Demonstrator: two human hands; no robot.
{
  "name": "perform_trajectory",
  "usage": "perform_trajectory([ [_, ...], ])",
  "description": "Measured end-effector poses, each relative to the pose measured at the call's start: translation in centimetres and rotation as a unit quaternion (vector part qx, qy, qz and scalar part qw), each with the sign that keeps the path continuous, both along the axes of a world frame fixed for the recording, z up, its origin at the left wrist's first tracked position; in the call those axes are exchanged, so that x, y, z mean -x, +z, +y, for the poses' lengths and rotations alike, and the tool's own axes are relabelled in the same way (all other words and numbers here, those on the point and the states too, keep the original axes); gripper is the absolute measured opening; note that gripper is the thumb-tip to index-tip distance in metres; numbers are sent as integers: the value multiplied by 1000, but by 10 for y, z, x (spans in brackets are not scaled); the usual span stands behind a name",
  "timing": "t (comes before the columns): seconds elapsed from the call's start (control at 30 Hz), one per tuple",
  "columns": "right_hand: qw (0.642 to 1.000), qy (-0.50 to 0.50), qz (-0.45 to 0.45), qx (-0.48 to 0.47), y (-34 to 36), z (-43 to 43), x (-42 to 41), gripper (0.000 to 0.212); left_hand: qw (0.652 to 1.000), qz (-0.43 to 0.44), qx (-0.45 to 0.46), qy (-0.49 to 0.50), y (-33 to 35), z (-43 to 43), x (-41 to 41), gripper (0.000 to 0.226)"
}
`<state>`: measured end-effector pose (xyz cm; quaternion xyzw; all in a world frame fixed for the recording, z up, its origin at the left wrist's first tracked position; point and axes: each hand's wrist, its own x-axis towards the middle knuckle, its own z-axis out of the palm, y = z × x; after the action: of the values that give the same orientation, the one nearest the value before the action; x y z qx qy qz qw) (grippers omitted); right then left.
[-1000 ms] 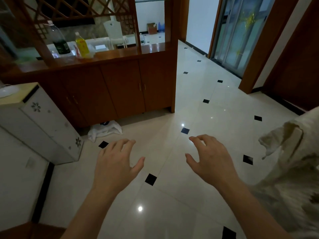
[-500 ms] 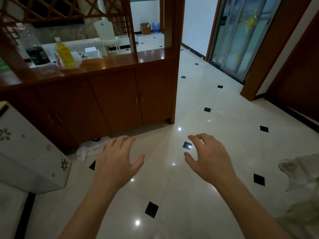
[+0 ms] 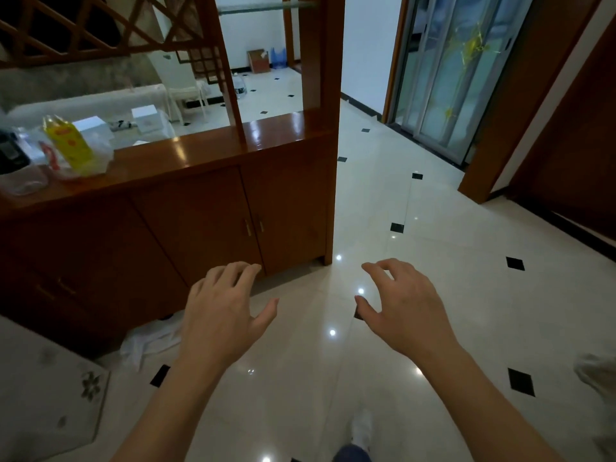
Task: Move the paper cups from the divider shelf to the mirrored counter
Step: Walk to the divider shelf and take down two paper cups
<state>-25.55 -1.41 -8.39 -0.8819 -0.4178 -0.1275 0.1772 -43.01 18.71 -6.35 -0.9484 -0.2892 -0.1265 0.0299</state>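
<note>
Divider shelf (image 3: 213, 151) is cut off at left; cups unclear.

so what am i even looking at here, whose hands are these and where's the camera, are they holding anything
The camera is worn on a person's head and looks forward and down, so you see that person's own bare arms reaching out in front. There is only this one view. The left hand and right hand are both open with fingers spread, above a glossy tiled floor. Neither holds anything. To the left is a wooden divider with cabinet doors below and a shelf on top. On the shelf stand a yellow bottle and a clear plastic tub, with a dark object at the picture's edge. I cannot make out any paper cups here. A shoe shows at the bottom.
</note>
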Motion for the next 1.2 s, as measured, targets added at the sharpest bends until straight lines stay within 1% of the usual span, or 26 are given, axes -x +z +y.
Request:
perform_trajectory([
  [0.27,1000,15,18,-5,1,81,-138,47,1000,-1,-2,16,4,74,-134,64],
  [0.5,999,47,4,-10,10,149,-263,48,999,-13,-15,51,16,135,-248,62],
  [0.87,995,99,15,11,5,262,-373,48,996,-3,-6,89,16,223,-339,64],
  [1.07,995,101,9,19,2,346,-431,50,995,-17,-6,101,13,298,-396,65],
  [1.2,994,99,12,36,10,405,-470,51,994,-20,10,106,16,356,-433,66],
])
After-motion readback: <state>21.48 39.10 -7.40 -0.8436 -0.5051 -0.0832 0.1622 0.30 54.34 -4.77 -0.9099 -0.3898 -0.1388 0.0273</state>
